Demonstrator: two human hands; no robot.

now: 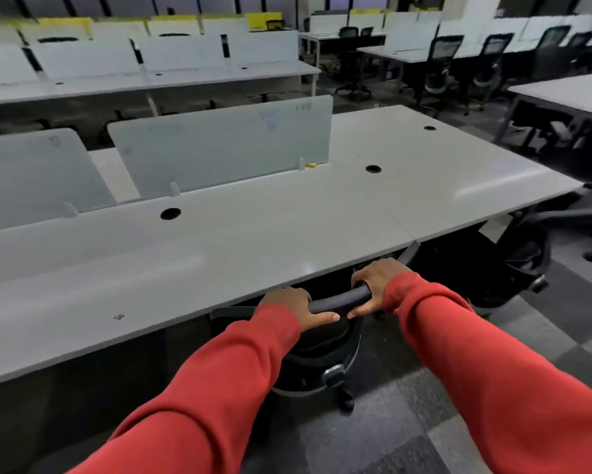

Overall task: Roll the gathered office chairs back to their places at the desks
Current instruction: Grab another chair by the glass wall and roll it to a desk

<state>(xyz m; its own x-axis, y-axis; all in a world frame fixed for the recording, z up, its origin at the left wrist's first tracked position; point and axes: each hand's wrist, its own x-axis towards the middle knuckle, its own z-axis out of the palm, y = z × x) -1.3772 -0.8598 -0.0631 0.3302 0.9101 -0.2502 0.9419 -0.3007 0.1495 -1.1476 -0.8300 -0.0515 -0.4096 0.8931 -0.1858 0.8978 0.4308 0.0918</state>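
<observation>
1. Two hands clasp the curved top rail point(339, 298) of a black office chair point(325, 350), side by side, thumbs pointing toward each other.
2. The left hand point(287, 304) has its fingers curled over the far side of the rail and its thumb laid along the near side.
3. The right hand point(378, 278) grips the same way just beside it, fingers wrapped over the rail and thumb underneath.
4. Both arms are in red sleeves point(219, 388).
5. The chair stands at the near edge of a long grey desk point(219, 258). Its seat is tucked beneath the desktop, and one caster point(346, 403) shows on the grey carpet point(424, 422).
6. A second black chair point(527, 258) sits at the desk's right corner.
7. A frosted divider panel point(219, 145) stands along the desk's far side, with a small yellow note point(311, 164) at its foot.
8. A round cable hole point(170, 213) opens in the desktop.
</observation>
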